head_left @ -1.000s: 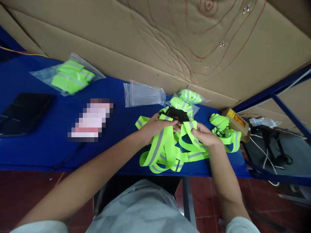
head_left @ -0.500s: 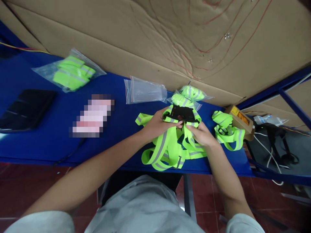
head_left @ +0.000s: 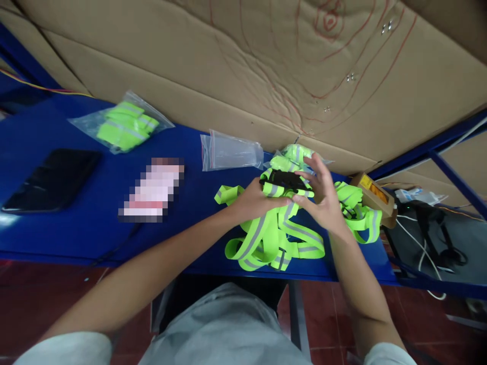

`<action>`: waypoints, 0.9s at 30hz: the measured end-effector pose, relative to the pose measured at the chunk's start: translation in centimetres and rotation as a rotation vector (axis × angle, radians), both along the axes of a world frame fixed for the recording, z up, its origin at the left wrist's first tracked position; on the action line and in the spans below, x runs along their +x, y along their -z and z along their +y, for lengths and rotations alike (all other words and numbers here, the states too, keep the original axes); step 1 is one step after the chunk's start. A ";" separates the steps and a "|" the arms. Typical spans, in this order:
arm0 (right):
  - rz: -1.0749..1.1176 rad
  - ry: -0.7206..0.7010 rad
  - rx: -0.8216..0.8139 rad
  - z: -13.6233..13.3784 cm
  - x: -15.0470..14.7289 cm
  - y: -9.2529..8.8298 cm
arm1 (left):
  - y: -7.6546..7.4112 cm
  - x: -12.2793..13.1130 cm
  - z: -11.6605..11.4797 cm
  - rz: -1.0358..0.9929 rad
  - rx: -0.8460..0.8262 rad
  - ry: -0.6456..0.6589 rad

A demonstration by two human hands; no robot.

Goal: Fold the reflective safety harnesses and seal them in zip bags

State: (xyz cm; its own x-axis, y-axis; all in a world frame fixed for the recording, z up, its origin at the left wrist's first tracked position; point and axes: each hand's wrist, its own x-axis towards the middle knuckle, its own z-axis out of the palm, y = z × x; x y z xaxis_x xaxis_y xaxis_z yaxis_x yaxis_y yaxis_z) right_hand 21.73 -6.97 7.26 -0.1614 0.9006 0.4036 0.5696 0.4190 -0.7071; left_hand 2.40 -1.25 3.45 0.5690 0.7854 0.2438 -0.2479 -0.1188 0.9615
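My left hand (head_left: 258, 202) is closed around a neon-yellow reflective strap (head_left: 262, 233) with a silver stripe, just below its black buckle (head_left: 287, 179). The buckle is held up over the table, and folded strap wraps both its ends. My right hand (head_left: 323, 195) is beside the buckle's right end, fingers raised and spread, the thumb at the strap's lower edge. Whether its fingertips touch the buckle is hard to see. The rest of the strap hangs down in loops onto the table, where a black slider (head_left: 282, 258) shows near the front edge.
On the blue table (head_left: 198, 203) lie a bagged strap (head_left: 127, 126), a black flat case (head_left: 53, 177), a blurred-out pink item (head_left: 154, 190) and clear zip bags (head_left: 234, 151). More bagged straps (head_left: 292, 154) are behind my hands. A loose strap (head_left: 367, 223) and cardboard box (head_left: 375, 195) sit right.
My right hand has let go of the strap by the buckle and lifted, its fingers now spread apart. My left hand keeps its hold. The view has shifted slightly.
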 end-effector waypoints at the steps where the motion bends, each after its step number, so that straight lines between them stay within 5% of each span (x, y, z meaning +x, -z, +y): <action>1: -0.071 -0.043 0.017 0.0 0.1 -1.8 | -0.9 0.0 0.2 -0.006 0.029 0.018; 3: -0.246 -0.112 0.027 -0.1 -0.1 -5.3 | -3.0 0.2 0.4 -0.001 0.057 0.062; 6: -0.261 -0.017 0.131 0.2 -0.9 -8.5 | -5.8 0.8 -0.1 -0.075 -0.083 0.149; 11: -0.066 0.127 0.294 1.6 -1.5 -8.3 | -7.8 1.5 -1.4 -0.225 -0.357 0.264; 15: -0.074 0.088 0.277 1.8 -0.7 -8.1 | -6.7 1.2 -1.1 -0.174 -0.359 0.205; 21: -0.181 -0.012 0.021 2.0 0.4 -8.6 | -2.7 0.8 0.3 0.020 -0.269 0.186; 27: 0.087 -0.086 -0.351 4.6 0.9 -6.1 | -0.7 0.5 1.4 -0.014 -0.178 0.242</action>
